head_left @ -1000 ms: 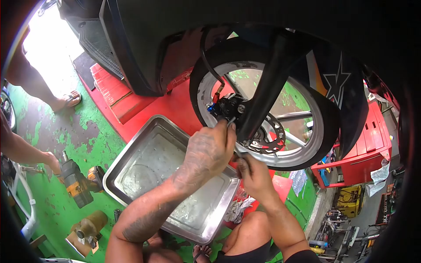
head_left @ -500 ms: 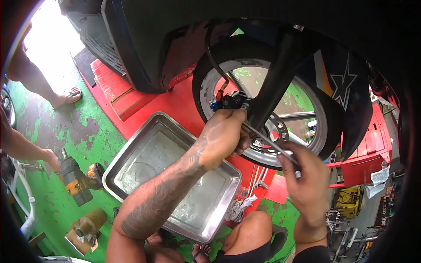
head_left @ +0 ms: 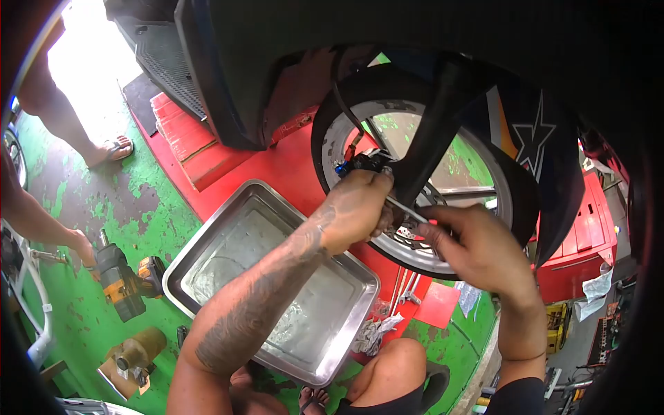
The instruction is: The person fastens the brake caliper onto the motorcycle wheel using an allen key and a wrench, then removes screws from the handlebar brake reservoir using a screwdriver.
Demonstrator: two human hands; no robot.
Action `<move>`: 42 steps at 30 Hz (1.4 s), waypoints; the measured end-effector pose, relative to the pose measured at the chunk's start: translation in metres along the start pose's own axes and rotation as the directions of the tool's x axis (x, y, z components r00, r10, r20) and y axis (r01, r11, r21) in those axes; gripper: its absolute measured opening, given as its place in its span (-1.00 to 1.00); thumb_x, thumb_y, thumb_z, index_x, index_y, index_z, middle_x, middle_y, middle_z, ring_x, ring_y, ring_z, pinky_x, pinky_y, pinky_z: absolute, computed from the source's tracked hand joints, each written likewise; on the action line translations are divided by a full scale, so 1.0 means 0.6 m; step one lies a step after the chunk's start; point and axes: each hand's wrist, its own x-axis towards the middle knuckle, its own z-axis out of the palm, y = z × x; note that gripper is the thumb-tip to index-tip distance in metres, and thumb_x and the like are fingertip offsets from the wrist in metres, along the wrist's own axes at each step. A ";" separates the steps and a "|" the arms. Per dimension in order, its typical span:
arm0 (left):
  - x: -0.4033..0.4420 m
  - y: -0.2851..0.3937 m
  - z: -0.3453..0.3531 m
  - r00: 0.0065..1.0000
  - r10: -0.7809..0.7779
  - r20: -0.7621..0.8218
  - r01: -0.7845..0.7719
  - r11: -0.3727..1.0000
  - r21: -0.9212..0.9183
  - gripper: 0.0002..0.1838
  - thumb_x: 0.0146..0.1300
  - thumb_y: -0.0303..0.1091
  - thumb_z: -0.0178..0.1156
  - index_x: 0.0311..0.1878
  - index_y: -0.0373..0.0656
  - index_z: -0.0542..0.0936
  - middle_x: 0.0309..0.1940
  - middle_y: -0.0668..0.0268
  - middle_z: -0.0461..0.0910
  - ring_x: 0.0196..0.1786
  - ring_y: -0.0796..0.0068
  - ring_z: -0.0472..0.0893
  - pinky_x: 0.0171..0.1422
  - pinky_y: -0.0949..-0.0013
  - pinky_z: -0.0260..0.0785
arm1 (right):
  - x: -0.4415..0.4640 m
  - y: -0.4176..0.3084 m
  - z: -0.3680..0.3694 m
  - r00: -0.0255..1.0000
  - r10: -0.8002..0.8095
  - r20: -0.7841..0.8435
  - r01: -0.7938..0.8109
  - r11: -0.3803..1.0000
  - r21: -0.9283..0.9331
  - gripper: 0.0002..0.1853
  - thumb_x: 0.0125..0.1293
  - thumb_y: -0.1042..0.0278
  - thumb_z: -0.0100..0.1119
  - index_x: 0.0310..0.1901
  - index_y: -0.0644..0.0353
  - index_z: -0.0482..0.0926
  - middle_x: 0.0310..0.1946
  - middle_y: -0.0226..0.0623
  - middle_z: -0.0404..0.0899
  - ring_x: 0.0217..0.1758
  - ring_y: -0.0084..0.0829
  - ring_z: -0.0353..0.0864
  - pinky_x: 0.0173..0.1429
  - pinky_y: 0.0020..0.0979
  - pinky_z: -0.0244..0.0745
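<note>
One metal rod is gripped by left hand and right hand, slanted far-left to near-right. The brake caliper is neared by the left.

Bright, smooth metal on the slim tool, catching the light! Matt black rubber on the tyre, with dull, scuffed grey metal on the wheel rim inside it. Glossy dark plastic across the fairing, and a ribbed, matt footboard beside it. Over to the tray: shiny, smooth silvery metal. Crumpled cloth in the rag, and rough, flaking green paint all over the floor!
</note>
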 end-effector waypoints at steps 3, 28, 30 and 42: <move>0.003 0.004 -0.011 0.995 -0.017 0.099 0.026 0.996 -0.091 -0.55 0.69 -0.08 -0.15 -0.28 -0.16 0.53 -0.68 0.43 0.35 -0.63 0.57 0.33 -0.51 0.39 0.17 | 0.007 -0.008 -0.008 0.995 0.060 0.083 -0.074 0.983 0.166 -0.72 0.51 0.22 0.13 -0.11 0.29 0.67 -0.49 0.02 0.64 -0.42 -0.02 0.67 -0.26 -0.06 0.49; -0.040 -0.018 0.036 0.999 -0.044 -0.008 0.036 0.892 -0.450 -0.52 0.66 0.08 -0.01 -0.04 -0.25 0.47 -0.55 0.38 0.38 -0.57 0.53 0.39 -0.46 0.39 0.31 | 0.012 0.020 0.011 0.994 0.031 0.108 -0.052 0.980 0.190 -0.68 0.50 0.15 0.19 -0.03 0.28 0.68 -0.35 0.12 0.67 -0.27 0.13 0.66 -0.16 -0.06 0.50; -0.037 -0.025 0.047 0.999 0.007 -0.053 -0.027 0.921 -0.390 -0.52 0.65 0.07 0.00 -0.05 -0.27 0.46 -0.56 0.36 0.39 -0.58 0.52 0.40 -0.47 0.38 0.31 | 0.008 0.016 0.016 0.997 0.027 0.072 -0.038 0.989 0.144 -0.68 0.51 0.14 0.19 -0.07 0.27 0.69 -0.39 0.10 0.66 -0.28 0.13 0.65 -0.19 -0.05 0.48; -0.028 -0.039 0.038 0.994 0.070 -0.080 -0.091 0.948 -0.304 -0.54 0.67 0.02 -0.01 -0.09 -0.28 0.44 -0.60 0.38 0.35 -0.60 0.53 0.37 -0.49 0.37 0.27 | 0.006 0.014 0.061 0.996 0.016 -0.092 0.001 0.984 0.177 -0.73 0.53 0.21 0.16 -0.24 0.26 0.61 -0.46 0.07 0.59 -0.36 0.19 0.57 -0.29 0.02 0.40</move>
